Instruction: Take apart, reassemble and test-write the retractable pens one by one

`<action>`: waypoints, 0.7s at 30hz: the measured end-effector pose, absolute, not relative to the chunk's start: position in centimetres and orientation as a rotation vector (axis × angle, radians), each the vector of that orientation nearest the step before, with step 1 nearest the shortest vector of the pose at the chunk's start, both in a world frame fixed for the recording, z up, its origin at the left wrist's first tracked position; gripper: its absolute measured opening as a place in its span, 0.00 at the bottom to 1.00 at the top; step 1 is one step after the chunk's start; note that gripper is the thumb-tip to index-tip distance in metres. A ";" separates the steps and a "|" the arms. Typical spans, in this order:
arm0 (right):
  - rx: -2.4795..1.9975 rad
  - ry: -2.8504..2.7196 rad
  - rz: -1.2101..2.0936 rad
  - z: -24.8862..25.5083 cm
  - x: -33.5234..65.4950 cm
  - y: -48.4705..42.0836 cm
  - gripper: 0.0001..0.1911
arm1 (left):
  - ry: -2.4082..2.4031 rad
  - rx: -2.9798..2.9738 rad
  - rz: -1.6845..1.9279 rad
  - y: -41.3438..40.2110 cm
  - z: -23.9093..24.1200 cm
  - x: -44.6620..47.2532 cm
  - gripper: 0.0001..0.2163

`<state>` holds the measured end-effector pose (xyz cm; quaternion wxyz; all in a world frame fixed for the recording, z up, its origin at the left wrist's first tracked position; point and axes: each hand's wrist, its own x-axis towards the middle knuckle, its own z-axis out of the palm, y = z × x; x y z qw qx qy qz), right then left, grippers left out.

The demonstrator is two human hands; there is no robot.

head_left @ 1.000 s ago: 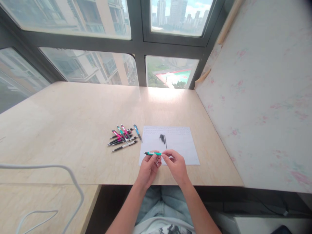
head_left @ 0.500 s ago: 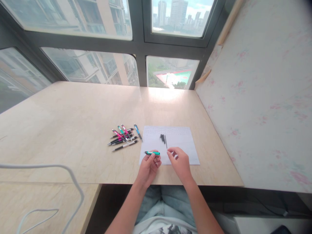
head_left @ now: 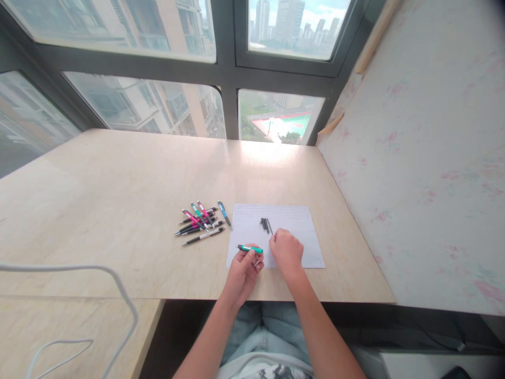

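The left hand (head_left: 242, 269) is at the lower centre of the frame, over the near edge of the pale beige stone-patterned bench (head_left: 118, 210). Its fingers (head_left: 252, 259) are clamped on a slim teal plastic pen (head_left: 250, 248). The pen is held roughly level, tip toward the left of the frame, above the near left corner of a white sheet of paper (head_left: 310, 237).

The right hand (head_left: 287, 251) is just right of the left hand, over the sheet, knuckles up and fingers curled under. Its fingertips are hidden, so it cannot be told whether they grip anything. The hand's far edge meets the near end of a thin black rod (head_left: 270, 225). The rod lies on the sheet just beside a short black pen part (head_left: 262, 224).

Left of the sheet, a loose heap of pink, teal and black pens (head_left: 197, 221) lies on the bench. A single blue pen (head_left: 224, 213) lies between the heap and the sheet. A white cable loop (head_left: 118, 289) occupies the lower left of the frame.
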<state>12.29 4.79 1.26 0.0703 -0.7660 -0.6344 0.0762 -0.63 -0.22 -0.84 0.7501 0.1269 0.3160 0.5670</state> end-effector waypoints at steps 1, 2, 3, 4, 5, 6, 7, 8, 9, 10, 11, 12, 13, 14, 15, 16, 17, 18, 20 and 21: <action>-2.326 -1.904 0.227 1.4 12.4 4.9 0.10 | 0.693 0.280 1.237 -0.2 -0.8 -0.6 0.09; -2.345 -1.903 0.227 1.5 12.5 5.0 0.11 | 0.696 0.281 1.237 -0.2 -0.8 -0.6 0.09; -2.364 -1.903 0.229 1.6 12.6 5.0 0.11 | 0.697 0.282 1.238 -0.2 -0.8 -0.6 0.09; -2.378 -1.905 0.231 1.6 12.7 5.0 0.11 | 0.696 0.283 1.240 -0.2 -0.9 -0.6 0.09; -2.387 -1.911 0.234 1.7 12.8 5.0 0.11 | 0.693 0.282 1.242 -0.2 -0.9 -0.6 0.09; -2.390 -1.919 0.236 1.8 12.8 5.0 0.11 | 0.688 0.282 1.243 -0.2 -0.9 -0.6 0.09; -2.390 -1.929 0.237 1.9 12.8 5.0 0.11 | 0.683 0.283 1.243 -0.2 -1.0 -0.6 0.08; -2.393 -1.938 0.237 1.9 12.8 5.0 0.11 | 0.678 0.283 1.243 -0.2 -1.0 -0.6 0.08; -2.399 -1.947 0.242 2.0 12.7 5.1 0.11 | 0.674 0.283 1.242 -0.2 -1.0 -0.6 0.08; -2.406 -1.958 0.254 2.1 12.6 5.3 0.11 | 0.672 0.282 1.243 -0.2 -1.0 -0.6 0.08; -2.419 -1.968 0.276 2.2 12.4 5.5 0.11 | 0.672 0.282 1.243 -0.2 -1.0 -0.6 0.08; -2.433 -1.977 0.303 2.3 12.3 5.8 0.12 | 0.674 0.281 1.245 -0.2 -1.0 -0.5 0.08; -2.445 -1.986 0.332 2.4 12.1 6.1 0.12 | 0.679 0.280 1.247 -0.2 -1.0 -0.5 0.08; -2.453 -1.993 0.360 2.6 12.0 6.5 0.12 | 0.685 0.281 1.249 -0.2 -1.0 -0.5 0.08; -2.456 -1.999 0.383 2.7 11.9 6.8 0.12 | 0.691 0.281 1.251 -0.2 -0.9 -0.5 0.08; -2.457 -2.002 0.399 2.7 11.8 7.2 0.12 | 0.696 0.282 1.252 -0.2 -0.9 -0.5 0.08; -2.456 -2.005 0.413 2.8 11.8 7.5 0.12 | 0.699 0.284 1.253 -0.2 -0.8 -0.5 0.08; -2.452 -2.006 0.423 2.8 11.8 7.7 0.12 | 0.701 0.286 1.254 -0.2 -0.8 -0.5 0.09; -2.448 -2.004 0.443 2.9 11.8 8.0 0.12 | 0.704 0.290 1.258 -0.2 -0.7 -0.5 0.09; -2.446 -2.000 0.449 2.9 11.8 8.1 0.11 | 0.707 0.292 1.259 -0.2 -0.7 -0.5 0.09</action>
